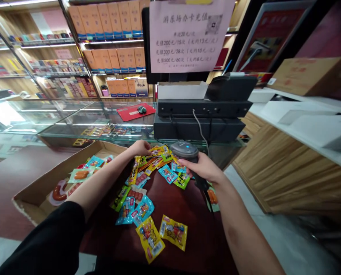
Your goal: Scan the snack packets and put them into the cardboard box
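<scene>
1. Head view: the left arm reaches forward past the cardboard box [44,184]; the left hand [141,148] bends over the far snack packets [156,151], fingers curled, whether pinching one cannot be told.
2. Head view: the right hand [207,168] wraps its fingers round the scanner [184,149], above packets strewn across the table [200,229].
</scene>
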`<act>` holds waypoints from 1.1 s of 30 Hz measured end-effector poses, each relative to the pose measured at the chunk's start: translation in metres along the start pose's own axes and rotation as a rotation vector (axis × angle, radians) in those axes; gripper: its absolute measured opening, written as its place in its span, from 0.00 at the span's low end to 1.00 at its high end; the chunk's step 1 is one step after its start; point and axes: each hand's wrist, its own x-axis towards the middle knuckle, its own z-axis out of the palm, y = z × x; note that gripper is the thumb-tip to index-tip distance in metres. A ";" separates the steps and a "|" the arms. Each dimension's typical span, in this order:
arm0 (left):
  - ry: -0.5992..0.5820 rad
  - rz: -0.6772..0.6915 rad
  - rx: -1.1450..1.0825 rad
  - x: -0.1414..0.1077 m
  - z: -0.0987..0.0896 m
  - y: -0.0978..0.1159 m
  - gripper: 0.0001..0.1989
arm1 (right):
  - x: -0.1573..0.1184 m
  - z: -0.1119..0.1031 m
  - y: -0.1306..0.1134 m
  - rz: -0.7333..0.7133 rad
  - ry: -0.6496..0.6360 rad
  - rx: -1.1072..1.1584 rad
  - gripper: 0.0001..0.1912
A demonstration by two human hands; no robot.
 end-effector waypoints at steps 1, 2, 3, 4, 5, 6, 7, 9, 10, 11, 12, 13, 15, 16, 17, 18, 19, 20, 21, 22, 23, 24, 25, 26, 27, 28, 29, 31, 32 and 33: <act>0.028 0.011 0.066 0.004 0.003 0.000 0.23 | 0.001 0.000 0.001 -0.005 0.000 -0.004 0.15; 0.044 0.021 0.114 0.007 0.007 -0.002 0.23 | 0.001 0.000 0.002 -0.012 -0.004 -0.009 0.15; 0.051 0.025 0.150 0.009 0.011 -0.003 0.23 | 0.002 0.000 0.003 -0.019 -0.008 -0.012 0.15; 0.056 0.028 0.180 0.011 0.014 -0.005 0.23 | 0.002 0.000 0.003 -0.024 -0.013 -0.015 0.15; 0.059 0.031 0.208 0.012 0.018 -0.008 0.23 | 0.003 0.000 0.004 -0.028 -0.019 -0.015 0.15; 0.062 0.034 0.234 0.013 0.021 -0.010 0.23 | 0.004 0.000 0.005 -0.033 -0.024 -0.013 0.15; 0.062 0.038 0.256 0.013 0.024 -0.013 0.23 | 0.004 0.000 0.006 -0.037 -0.030 -0.010 0.15; 0.077 0.032 0.290 0.012 0.030 -0.016 0.25 | 0.006 0.000 0.008 -0.042 -0.033 -0.004 0.15; 0.095 0.019 0.303 0.012 0.032 -0.018 0.27 | 0.006 0.001 0.009 -0.043 -0.033 -0.001 0.16; 0.115 0.005 0.314 0.011 0.034 -0.019 0.28 | 0.006 0.001 0.010 -0.041 -0.031 0.000 0.16; 0.128 -0.005 0.320 0.010 0.035 -0.020 0.28 | 0.006 0.002 0.010 -0.037 -0.028 -0.003 0.16; 0.129 -0.004 0.324 0.009 0.036 -0.020 0.26 | 0.006 0.002 0.010 -0.031 -0.028 -0.007 0.15; 0.099 0.033 0.318 0.008 0.036 -0.021 0.17 | 0.005 0.004 0.008 -0.019 -0.033 -0.023 0.15; 0.087 0.062 0.299 0.008 0.034 -0.022 0.14 | 0.005 0.004 0.007 -0.013 -0.037 -0.033 0.15; 0.085 0.093 0.267 0.007 0.032 -0.022 0.11 | 0.004 0.005 0.006 -0.009 -0.040 -0.043 0.15; 0.094 0.125 0.219 0.006 0.030 -0.022 0.11 | 0.004 0.006 0.005 -0.004 -0.044 -0.053 0.15; 0.110 0.154 0.157 0.005 0.027 -0.022 0.11 | 0.004 0.007 0.004 0.002 -0.047 -0.062 0.15; 0.124 0.174 0.085 0.003 0.023 -0.021 0.12 | 0.004 0.007 0.003 0.007 -0.048 -0.070 0.15; 0.133 0.185 0.009 0.000 0.018 -0.020 0.14 | 0.003 0.008 0.002 0.009 -0.051 -0.075 0.15; 0.136 0.184 -0.064 -0.004 0.013 -0.019 0.15 | 0.003 0.009 0.002 0.008 -0.057 -0.079 0.15; 0.134 0.176 -0.136 -0.010 0.007 -0.018 0.17 | 0.003 0.010 0.002 0.004 -0.061 -0.082 0.15; 0.129 0.158 -0.207 -0.018 0.001 -0.018 0.18 | 0.003 0.012 0.001 0.001 -0.066 -0.090 0.15; 0.120 0.132 -0.282 -0.027 -0.006 -0.018 0.19 | 0.002 0.013 0.001 -0.003 -0.071 -0.102 0.16; 0.107 0.103 -0.364 -0.037 -0.014 -0.019 0.19 | 0.002 0.015 0.000 -0.005 -0.076 -0.117 0.16; 0.088 0.066 -0.452 -0.049 -0.021 -0.021 0.20 | 0.002 0.016 0.000 -0.006 -0.080 -0.132 0.16; 0.068 0.025 -0.545 -0.061 -0.027 -0.024 0.21 | 0.001 0.018 -0.001 -0.008 -0.083 -0.140 0.16; 0.053 -0.014 -0.630 -0.074 -0.033 -0.027 0.22 | 0.000 0.021 -0.002 -0.012 -0.089 -0.139 0.16; 0.039 -0.085 -0.762 -0.098 -0.043 -0.035 0.23 | -0.001 0.026 -0.003 -0.019 -0.118 -0.115 0.15; 0.039 -0.105 -0.814 -0.108 -0.047 -0.038 0.24 | -0.002 0.029 -0.003 -0.023 -0.136 -0.100 0.16; 0.043 -0.120 -0.856 -0.116 -0.050 -0.041 0.24 | -0.002 0.032 -0.003 -0.028 -0.149 -0.090 0.16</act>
